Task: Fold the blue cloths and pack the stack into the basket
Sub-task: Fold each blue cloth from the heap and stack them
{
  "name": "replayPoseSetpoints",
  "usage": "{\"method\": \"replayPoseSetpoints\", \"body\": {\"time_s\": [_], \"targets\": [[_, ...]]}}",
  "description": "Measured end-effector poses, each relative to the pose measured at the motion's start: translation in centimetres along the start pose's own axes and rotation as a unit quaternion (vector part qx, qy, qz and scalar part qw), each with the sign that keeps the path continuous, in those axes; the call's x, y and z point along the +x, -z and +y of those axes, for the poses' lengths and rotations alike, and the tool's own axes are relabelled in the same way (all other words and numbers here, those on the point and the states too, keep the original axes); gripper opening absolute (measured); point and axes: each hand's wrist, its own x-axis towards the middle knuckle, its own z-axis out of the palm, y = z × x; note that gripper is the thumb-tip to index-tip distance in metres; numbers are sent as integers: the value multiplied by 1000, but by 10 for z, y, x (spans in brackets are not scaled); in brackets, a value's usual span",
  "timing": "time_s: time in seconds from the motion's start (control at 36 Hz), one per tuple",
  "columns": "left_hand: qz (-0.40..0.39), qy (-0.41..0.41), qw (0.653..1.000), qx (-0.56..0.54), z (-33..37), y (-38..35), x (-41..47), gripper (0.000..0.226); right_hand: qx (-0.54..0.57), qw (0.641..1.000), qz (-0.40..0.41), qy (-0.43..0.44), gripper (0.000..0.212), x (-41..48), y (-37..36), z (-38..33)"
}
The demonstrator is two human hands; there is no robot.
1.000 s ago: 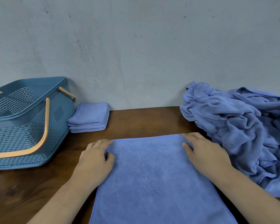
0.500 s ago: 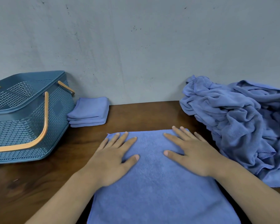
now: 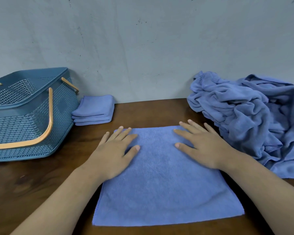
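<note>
Dark wooden bench [image 3: 151, 112] against a grey wall [image 3: 143, 48]: one blue cloth [image 3: 159, 184] lies flat at centre, with the left grip [image 3: 114, 153] and right grip [image 3: 205, 148] pressing it, fingers spread. Basket [image 3: 24, 119] at 10 o'clock, contents hidden; folded stack [image 3: 95, 107] just beside it; crumpled pile [image 3: 253, 116] at 2 o'clock.

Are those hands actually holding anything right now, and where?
Nothing is held. The left hand and right hand lie flat, fingers straight, on the far part of the spread blue terry cloth.
</note>
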Motion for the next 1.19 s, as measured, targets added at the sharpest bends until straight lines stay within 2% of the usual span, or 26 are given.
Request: {"method": "replayPoseSetpoints", "body": {"time_s": [0.08, 0.17, 0.33, 0.42, 0.56, 0.69, 0.83, 0.94, 1.03, 1.11, 1.19], "targets": [[-38, -27, 999, -4, 25, 7, -18, 59, -8, 999, -18, 31, 74, -11, 6, -16], [-77, -28, 997, -10, 48, 5, -38, 64, 37, 997, -54, 35, 66, -29, 14, -39], [-36, 4, 999, 12, 65, -19, -84, 74, 31, 994, -101, 34, 77, -88, 10, -76], [-18, 8, 1000, 22, 59, -23, -104, 81, 13, 995, -91, 37, 82, -113, 3, -77], [-19, 29, 999, 29, 35, -21, -129, 85, -26, 997, -66, 15, 77, -141, 3, -58], [-8, 56, 998, 28, 23, -22, -142, 94, -18, 998, -58, -27, 71, -156, 2, -43], [-7, 72, 997, 12, 25, -20, -146, 91, 19, 997, -32, -64, 65, -157, -2, -43], [8, 70, 997, -4, 25, -19, -147, 93, 22, 996, -15, -89, 78, -158, -4, -42], [45, 35, 998, -5, 23, -19, -147, 86, 6, 994, -5, -111, 81, -158, -7, -41], [117, -78, 990, 0, 33, -15, -146, 56, -8, 994, 13, -111, 80, -158, -9, -40], [139, -176, 974, -19, 58, -14, -146, 32, -8, 996, 68, -54, 66, -160, -7, -40]]}}
